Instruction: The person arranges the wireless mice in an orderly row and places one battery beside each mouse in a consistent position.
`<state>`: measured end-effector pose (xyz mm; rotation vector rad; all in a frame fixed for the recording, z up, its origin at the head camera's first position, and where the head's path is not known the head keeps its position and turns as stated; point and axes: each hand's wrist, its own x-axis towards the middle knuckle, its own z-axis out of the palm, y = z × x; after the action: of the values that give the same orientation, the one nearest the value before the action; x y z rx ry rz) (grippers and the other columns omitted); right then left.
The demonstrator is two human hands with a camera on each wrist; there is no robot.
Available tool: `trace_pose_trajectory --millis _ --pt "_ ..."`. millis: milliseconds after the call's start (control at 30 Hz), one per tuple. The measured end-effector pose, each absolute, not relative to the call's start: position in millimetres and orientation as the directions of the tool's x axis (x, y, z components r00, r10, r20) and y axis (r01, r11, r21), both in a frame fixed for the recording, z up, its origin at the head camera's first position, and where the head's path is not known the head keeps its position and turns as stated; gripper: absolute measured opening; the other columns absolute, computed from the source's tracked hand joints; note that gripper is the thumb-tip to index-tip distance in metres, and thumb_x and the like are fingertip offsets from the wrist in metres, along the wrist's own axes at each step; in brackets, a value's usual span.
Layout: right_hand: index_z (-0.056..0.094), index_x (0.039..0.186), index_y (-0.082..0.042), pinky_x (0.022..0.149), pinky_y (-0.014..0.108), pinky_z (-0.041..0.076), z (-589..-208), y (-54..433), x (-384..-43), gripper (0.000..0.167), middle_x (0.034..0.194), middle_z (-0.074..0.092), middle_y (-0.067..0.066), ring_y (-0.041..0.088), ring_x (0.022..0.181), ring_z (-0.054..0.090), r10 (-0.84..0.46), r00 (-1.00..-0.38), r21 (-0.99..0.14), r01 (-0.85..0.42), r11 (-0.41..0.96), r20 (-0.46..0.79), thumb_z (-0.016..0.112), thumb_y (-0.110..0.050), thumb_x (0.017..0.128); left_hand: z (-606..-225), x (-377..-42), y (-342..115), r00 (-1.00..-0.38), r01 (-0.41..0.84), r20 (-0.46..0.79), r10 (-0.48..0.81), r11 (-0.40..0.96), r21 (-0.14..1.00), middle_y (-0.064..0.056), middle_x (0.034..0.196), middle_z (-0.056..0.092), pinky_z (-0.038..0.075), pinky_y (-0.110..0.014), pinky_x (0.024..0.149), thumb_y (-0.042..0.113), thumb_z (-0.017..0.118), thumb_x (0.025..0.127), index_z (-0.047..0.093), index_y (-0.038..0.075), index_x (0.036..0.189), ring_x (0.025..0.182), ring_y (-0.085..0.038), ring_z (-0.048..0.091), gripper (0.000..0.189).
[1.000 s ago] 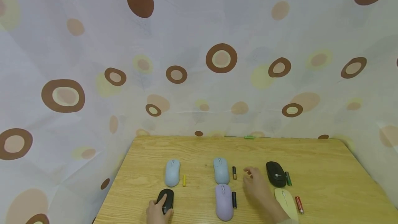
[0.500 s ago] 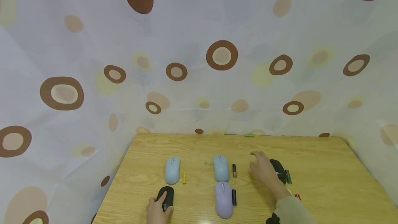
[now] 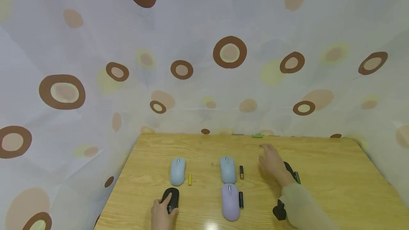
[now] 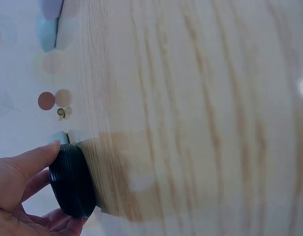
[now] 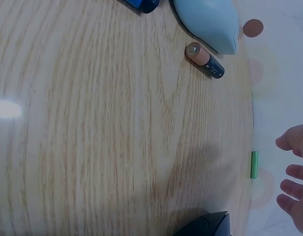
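At the front left my left hand (image 3: 161, 215) holds a black computer mouse (image 3: 174, 195), with the thumb on one side and fingers on the other, as the left wrist view shows. My right hand (image 3: 272, 162) hovers over the back right of the table, fingers loosely bent and nothing in them. Beyond its fingertips a small green battery-like cylinder (image 5: 254, 164) lies at the table's back edge. Another black mouse (image 3: 289, 168) is partly covered by the right forearm, with a green battery (image 3: 297, 177) beside it.
A light blue mouse (image 3: 177, 171) has a yellow battery (image 3: 190, 179) to its right. Mid-table, another light blue mouse (image 3: 228, 170) and a purple mouse (image 3: 230, 202) each have a dark battery alongside. A patterned sheet (image 3: 204, 45) rises behind the wooden table (image 3: 345, 187).
My right hand has moved away from beside the middle battery toward the back edge; its sleeve now covers the yellow mouse and red battery. The left hand stays on the black mouse.
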<state>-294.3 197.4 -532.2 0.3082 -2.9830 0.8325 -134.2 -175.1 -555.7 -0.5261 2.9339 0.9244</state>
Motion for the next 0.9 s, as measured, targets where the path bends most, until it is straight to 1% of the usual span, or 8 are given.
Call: trace_pose_trajectory --millis 267,533,667,900 --pt "0.036 0.131 0.009 0.089 0.059 0.037 -534 204 -311 0.048 0.129 0.035 0.036 0.052 0.115 0.036 -0.206 -0.977 -0.500 -0.203 0.842 0.050 0.051 -0.002 0.087 -553 -136 -176 -0.947 -0.311 -0.115 -0.300 0.767 0.562 -0.028 0.101 0.048 0.045 -0.051 0.077 0.015 0.076 0.072 0.058 0.002 0.122 0.090 -0.042 0.050 0.055" --pt "0.030 0.135 0.009 0.090 0.061 0.034 -530 207 -320 0.053 0.132 0.030 0.036 0.053 0.118 0.030 -0.229 -0.973 -0.508 -0.189 0.840 -0.017 0.050 -0.002 0.088 -553 -135 -177 -0.947 -0.305 -0.097 -0.307 0.759 0.576 -0.028 0.101 0.049 0.046 -0.050 0.073 0.016 0.077 0.071 0.059 0.003 0.122 0.088 -0.041 0.050 0.055" --pt "0.030 0.135 0.010 0.092 0.061 0.032 -531 208 -324 0.053 0.133 0.030 0.036 0.053 0.119 0.030 -0.247 -0.969 -0.504 -0.204 0.839 -0.021 0.050 -0.001 0.087 -554 -135 -177 -0.945 -0.306 -0.088 -0.314 0.763 0.570 -0.027 0.100 0.049 0.046 -0.050 0.073 0.016 0.077 0.070 0.059 0.003 0.121 0.088 -0.041 0.051 0.055" --pt "0.029 0.135 0.010 0.092 0.061 0.032 -540 210 -335 0.054 0.133 0.028 0.036 0.053 0.118 0.031 -0.254 -0.967 -0.465 -0.212 0.860 -0.029 0.049 -0.001 0.087 -553 -135 -175 -0.946 -0.297 -0.062 -0.318 0.776 0.557 -0.029 0.101 0.049 0.046 -0.050 0.074 0.016 0.078 0.070 0.059 0.003 0.121 0.090 -0.042 0.051 0.056"
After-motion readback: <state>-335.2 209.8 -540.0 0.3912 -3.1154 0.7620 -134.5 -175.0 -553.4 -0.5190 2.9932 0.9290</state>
